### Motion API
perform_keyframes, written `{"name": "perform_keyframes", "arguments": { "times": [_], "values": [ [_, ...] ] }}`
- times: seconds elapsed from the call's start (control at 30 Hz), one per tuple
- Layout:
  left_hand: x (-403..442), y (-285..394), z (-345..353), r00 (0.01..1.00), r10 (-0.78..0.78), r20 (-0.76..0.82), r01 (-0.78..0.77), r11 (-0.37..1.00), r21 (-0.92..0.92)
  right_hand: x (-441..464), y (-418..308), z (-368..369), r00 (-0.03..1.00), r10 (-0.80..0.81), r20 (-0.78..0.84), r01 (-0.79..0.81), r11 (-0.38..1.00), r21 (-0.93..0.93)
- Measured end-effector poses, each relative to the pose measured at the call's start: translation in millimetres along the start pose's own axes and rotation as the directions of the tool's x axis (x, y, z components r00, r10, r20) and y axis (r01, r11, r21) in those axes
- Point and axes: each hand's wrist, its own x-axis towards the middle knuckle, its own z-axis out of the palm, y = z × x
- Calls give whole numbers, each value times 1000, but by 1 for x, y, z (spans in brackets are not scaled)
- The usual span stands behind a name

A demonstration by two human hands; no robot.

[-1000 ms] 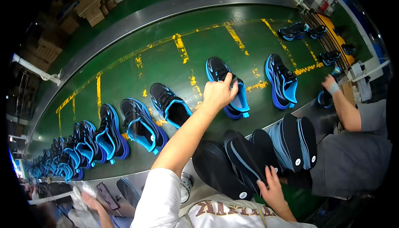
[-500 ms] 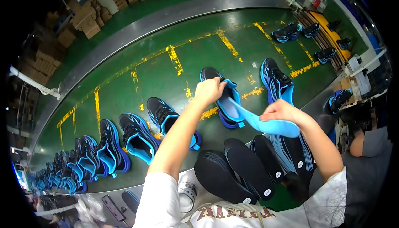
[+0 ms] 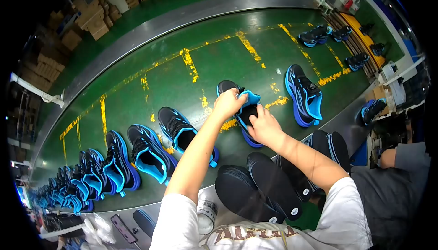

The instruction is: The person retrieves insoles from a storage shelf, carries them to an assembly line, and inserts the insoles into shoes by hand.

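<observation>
A black and blue sneaker (image 3: 251,139) stands on the green belt in front of me, its heel toward my body. My left hand (image 3: 228,104) is closed on the light blue tongue of this sneaker, pulling it up and forward. At the shoe's opening, my right hand (image 3: 265,127) is bent over the heel collar, fingers curled and partly inside. The insole that this hand carried is mostly hidden within the dark opening. Stacks of black insoles (image 3: 273,179) with round white stickers lie on the near ledge, below my right forearm.
More sneakers line the belt (image 3: 219,58): one to the right (image 3: 301,97), a long row (image 3: 121,163) to the left. Near my body stands a round white container (image 3: 206,216). Someone's grey-clothed leg (image 3: 388,190) shows at right. Cardboard boxes (image 3: 93,19) are stacked beyond the belt.
My right hand has moved left and forward with the blue-backed insole, from beside the sneaker to its opening. My left hand has lifted the tongue. The sneaker has shifted slightly toward me.
</observation>
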Motion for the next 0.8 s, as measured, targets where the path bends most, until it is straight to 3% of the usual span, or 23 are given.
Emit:
{"name": "perform_keyframes", "arguments": {
  "times": [0.07,0.17,0.3,0.43,0.57,0.73,0.8],
  "values": [
    [-2,1,0,998,-66,1,66,998,-22,-8,-10,-29,971,136,196,-121,989,-83],
    [-4,6,-2,999,-53,-10,53,999,4,7,8,-23,878,67,474,-96,995,37],
    [-6,-3,0,999,-26,31,27,999,-35,11,26,-2,949,-87,302,40,987,158],
    [-5,-5,1,998,-21,60,27,995,-99,15,19,24,989,-100,109,96,994,45],
    [-4,-8,6,1000,-14,24,16,996,-88,31,21,60,995,-69,76,66,997,35],
    [-9,-6,9,984,88,-154,-75,993,88,39,15,44,929,-17,369,56,994,-97],
    [-10,0,6,948,246,-201,-190,946,263,46,15,49,881,11,474,92,976,-195]
  ]
}}
